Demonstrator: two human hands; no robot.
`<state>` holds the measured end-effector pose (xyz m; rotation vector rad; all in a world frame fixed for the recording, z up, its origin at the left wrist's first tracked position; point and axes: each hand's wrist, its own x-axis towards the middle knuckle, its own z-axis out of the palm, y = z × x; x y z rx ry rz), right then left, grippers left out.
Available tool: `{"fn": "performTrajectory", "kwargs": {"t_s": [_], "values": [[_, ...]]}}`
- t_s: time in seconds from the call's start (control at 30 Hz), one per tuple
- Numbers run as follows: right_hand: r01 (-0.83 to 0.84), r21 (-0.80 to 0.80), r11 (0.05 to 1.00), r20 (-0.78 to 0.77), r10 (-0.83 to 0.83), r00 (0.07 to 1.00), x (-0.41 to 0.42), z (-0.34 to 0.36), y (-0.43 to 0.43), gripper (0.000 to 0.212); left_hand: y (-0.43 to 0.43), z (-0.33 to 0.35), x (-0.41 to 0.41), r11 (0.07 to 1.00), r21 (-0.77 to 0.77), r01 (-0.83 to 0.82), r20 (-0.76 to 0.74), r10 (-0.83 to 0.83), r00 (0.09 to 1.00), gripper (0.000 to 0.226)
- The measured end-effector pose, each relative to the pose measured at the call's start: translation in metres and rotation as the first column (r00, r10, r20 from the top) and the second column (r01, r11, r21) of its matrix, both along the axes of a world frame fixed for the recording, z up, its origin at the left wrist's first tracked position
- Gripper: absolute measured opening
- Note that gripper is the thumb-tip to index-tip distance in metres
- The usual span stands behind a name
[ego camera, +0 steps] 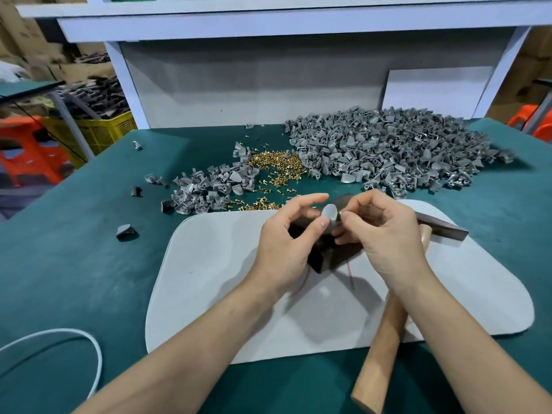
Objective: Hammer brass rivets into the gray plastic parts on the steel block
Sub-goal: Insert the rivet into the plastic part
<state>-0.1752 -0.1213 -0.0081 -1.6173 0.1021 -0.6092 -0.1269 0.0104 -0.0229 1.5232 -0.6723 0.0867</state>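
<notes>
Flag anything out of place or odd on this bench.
A stray gray part lies alone on the green mat, left of the smaller pile. Brass rivets are strewn loose between the piles. Nothing looks damaged.

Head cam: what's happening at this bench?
A person's left hand pinches a gray plastic part over the steel block, while the right hand pinches what looks like a brass rivet against it. The hammer lies on the white mat, in neither hand. Heaps of gray parts and loose rivets sit behind.
</notes>
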Motion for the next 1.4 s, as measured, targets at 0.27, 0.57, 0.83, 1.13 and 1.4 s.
{"fn": "performTrajectory", "kwargs": {"t_s": [0.27, 0.57, 0.83, 1.13, 1.4], "values": [[0.116, -0.284, 0.952, 0.06, -0.103, 0.993, -0.0034, -0.0006, 0.0041, 0.022, 0.0, -0.0048, -0.0001, 0.998, 0.062, -0.015, 0.035, 0.013, 0.999, 0.046], [0.138, -0.294, 0.946, 0.061, -0.125, 0.99, -0.0039, 0.0022, 0.0057, 0.021, -0.0012, -0.0046, -0.0011, 0.992, 0.127, -0.021, 0.078, 0.011, 0.997, 0.042], [0.101, -0.285, 0.953, 0.062, -0.086, 0.994, -0.0056, 0.0028, 0.0061, 0.02, -0.0004, -0.0035, -0.0002, 0.999, 0.043, 0.021, 0.004, -0.021, 1.0, 0.019], [0.094, -0.292, 0.952, 0.057, -0.081, 0.995, -0.0038, 0.0017, 0.0051, 0.021, -0.0011, -0.0029, -0.0013, 0.993, 0.072, -0.094, 0.038, 0.092, 0.995, 0.017], [0.19, -0.452, 0.871, 0.125, -0.149, 0.981, -0.0032, -0.0005, 0.0069, 0.017, -0.0012, -0.0017, -0.0045, 0.989, 0.093, -0.117, 0.032, 0.114, 0.993, 0.019]]}}
